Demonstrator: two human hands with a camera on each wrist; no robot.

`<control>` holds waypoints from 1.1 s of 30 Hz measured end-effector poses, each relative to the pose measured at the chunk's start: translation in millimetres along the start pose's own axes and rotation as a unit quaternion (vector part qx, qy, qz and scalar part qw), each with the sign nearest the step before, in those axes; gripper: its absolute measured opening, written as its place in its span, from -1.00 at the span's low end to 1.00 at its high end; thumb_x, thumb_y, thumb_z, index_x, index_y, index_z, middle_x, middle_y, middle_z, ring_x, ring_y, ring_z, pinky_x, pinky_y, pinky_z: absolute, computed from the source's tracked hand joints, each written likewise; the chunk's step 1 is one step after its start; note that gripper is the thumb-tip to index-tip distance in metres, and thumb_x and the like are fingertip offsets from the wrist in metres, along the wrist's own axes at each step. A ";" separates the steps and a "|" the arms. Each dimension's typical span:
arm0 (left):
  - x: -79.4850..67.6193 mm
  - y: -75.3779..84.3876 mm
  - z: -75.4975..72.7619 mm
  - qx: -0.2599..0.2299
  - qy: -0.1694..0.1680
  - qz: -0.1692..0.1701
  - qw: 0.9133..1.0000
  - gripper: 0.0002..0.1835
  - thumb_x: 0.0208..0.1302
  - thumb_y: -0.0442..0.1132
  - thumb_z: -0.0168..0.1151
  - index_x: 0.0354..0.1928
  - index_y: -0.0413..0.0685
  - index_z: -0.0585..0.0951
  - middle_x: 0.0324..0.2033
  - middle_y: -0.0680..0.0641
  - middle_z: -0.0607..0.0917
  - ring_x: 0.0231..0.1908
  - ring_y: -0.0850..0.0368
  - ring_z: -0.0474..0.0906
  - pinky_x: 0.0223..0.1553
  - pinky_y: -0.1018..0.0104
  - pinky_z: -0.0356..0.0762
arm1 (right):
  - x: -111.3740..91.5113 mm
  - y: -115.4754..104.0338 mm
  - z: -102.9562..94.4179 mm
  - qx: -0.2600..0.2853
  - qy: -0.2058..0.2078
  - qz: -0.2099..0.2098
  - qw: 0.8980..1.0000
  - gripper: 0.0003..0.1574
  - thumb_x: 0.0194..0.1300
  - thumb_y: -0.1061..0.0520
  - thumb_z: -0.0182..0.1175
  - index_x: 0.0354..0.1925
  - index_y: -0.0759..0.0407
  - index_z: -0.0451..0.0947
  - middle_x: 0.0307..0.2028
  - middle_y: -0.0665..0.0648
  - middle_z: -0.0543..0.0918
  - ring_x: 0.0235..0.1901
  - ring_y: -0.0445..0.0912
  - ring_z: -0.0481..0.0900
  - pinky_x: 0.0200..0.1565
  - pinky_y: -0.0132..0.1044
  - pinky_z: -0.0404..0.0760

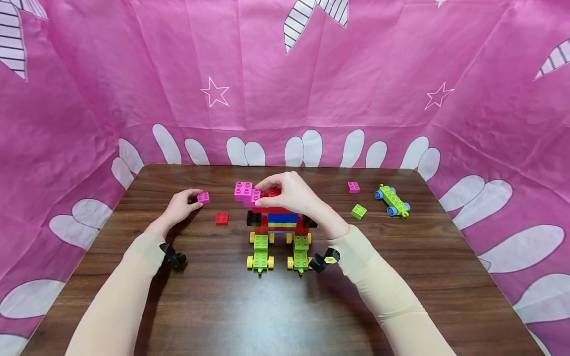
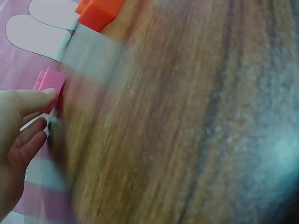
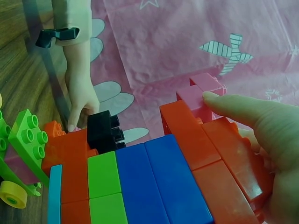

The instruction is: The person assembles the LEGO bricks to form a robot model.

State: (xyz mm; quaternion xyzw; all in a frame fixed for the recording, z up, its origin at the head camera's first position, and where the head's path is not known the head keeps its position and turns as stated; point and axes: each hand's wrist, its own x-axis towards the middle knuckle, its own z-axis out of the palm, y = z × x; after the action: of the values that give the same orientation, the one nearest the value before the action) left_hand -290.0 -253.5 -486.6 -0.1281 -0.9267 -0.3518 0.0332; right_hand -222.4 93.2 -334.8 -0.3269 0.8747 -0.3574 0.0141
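Note:
My left hand (image 1: 179, 208) pinches a small pink building brick (image 1: 203, 198) at the left of the table; in the left wrist view the thumb lies against this pink brick (image 2: 52, 83). At the middle stands a built brick figure (image 1: 283, 217) with red, blue, green and black layers on green wheeled bases. Pink bricks (image 1: 243, 190) jut from its upper left. My right hand (image 1: 291, 194) pinches the lower pink piece at the figure's top, its thumb touching pink in the right wrist view. Blue bricks (image 3: 175, 179) show in the figure's side there.
A loose red brick (image 1: 221, 218) lies between the left hand and the figure. To the right are a pink brick (image 1: 353, 187), a lime brick (image 1: 358, 211) and a green car base (image 1: 394, 200) with blue wheels. Pink patterned cloth (image 1: 249, 99) hangs behind the brown table (image 1: 213, 306).

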 end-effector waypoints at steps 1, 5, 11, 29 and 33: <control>-0.5 1.3 -1.1 -0.002 0.003 -0.002 1.000 -0.55 0.28 -0.38 0.21 0.18 -0.43 0.44 0.08 -0.46 0.53 0.06 -0.35 0.50 0.14 -0.14 0.41 | 0.0 -0.2 -0.3 -0.001 0.000 -0.001 1.000 -0.56 0.11 -0.03 0.42 -0.05 0.11 0.69 -0.15 0.02 0.75 -0.16 -0.19 0.63 -0.13 -0.34 0.59; -2.3 8.9 -7.8 -0.012 0.006 -0.014 1.000 -0.54 0.31 -0.35 0.20 0.21 -0.40 0.42 0.08 -0.45 0.54 0.08 -0.33 0.50 0.15 -0.14 0.39 | -0.2 -1.1 -2.0 -0.001 -0.003 -0.005 1.000 -0.54 0.11 -0.03 0.42 -0.04 0.14 0.68 -0.14 0.03 0.75 -0.15 -0.17 0.63 -0.09 -0.32 0.60; -2.0 23.2 -20.7 -0.023 0.017 -0.012 1.000 -0.51 0.31 -0.31 0.21 0.23 -0.38 0.41 0.09 -0.43 0.54 0.09 -0.30 0.51 0.15 -0.12 0.40 | -1.1 -1.2 -4.2 0.031 0.001 -0.005 1.000 -0.45 0.09 0.00 0.44 0.03 0.19 0.62 -0.08 0.07 0.72 -0.10 -0.14 0.64 0.04 -0.27 0.58; -2.0 122.4 -62.4 -0.041 0.063 0.071 0.995 -0.51 0.24 -0.30 0.30 0.19 -0.32 0.49 0.03 -0.34 0.62 0.00 -0.24 0.61 0.03 -0.05 0.52 | -5.7 -7.9 -17.3 0.075 0.068 -0.021 0.995 -0.33 0.15 0.06 0.40 0.19 0.23 0.48 0.13 0.14 0.60 0.13 -0.03 0.52 0.23 -0.19 0.45; -4.1 150.2 -65.8 -0.041 0.079 0.098 0.991 -0.52 0.23 -0.29 0.32 0.18 -0.28 0.51 0.01 -0.32 0.64 -0.01 -0.22 0.62 0.03 -0.03 0.51 | -8.9 -8.9 -23.8 0.073 0.076 -0.013 0.994 -0.32 0.15 0.04 0.39 0.21 0.21 0.47 0.14 0.15 0.58 0.14 -0.03 0.51 0.23 -0.17 0.45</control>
State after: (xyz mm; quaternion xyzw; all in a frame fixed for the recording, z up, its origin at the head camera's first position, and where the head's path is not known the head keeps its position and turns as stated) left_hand -248.7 -189.8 -341.2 -0.1909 -0.8890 -0.3937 0.1355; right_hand -216.6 108.3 -313.3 -0.3081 0.8406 -0.4442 -0.0336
